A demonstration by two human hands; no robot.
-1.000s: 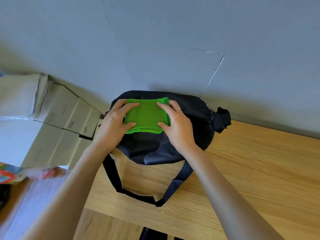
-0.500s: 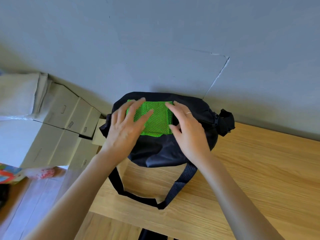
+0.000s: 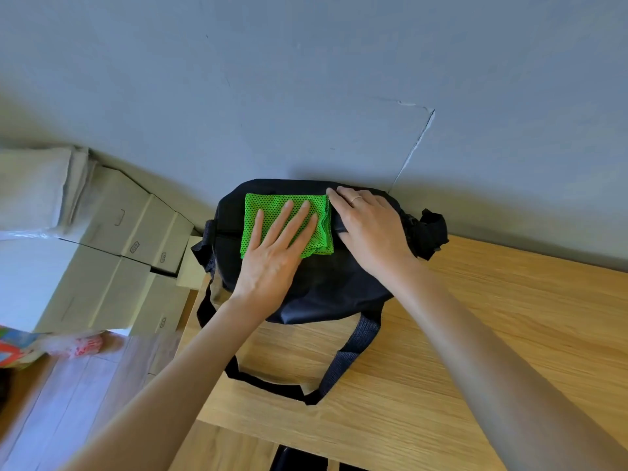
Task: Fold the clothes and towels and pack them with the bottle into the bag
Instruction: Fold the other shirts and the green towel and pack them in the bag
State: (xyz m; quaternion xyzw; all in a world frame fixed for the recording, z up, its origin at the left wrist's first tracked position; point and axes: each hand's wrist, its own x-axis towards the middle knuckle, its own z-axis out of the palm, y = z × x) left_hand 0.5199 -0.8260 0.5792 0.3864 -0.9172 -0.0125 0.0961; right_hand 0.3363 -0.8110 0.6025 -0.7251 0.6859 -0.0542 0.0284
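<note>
The folded green towel sits on top of the dark bag, long side running across it. Left hand presses flat on the towel, so it's nearer; right hand rests open on the bag just beside the towel's edge.

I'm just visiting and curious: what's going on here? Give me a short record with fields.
surface: wooden table against a grey wall
bag: dark bag on the table, strap looping toward the person
towel: folded green mesh towel lying on top of the bag
left hand: left hand pressing flat on the towel, fingers straight
right hand: right hand resting on the bag beside the towel's right edge
bottle: not in view
beside table: cardboard boxes on the floor
</note>
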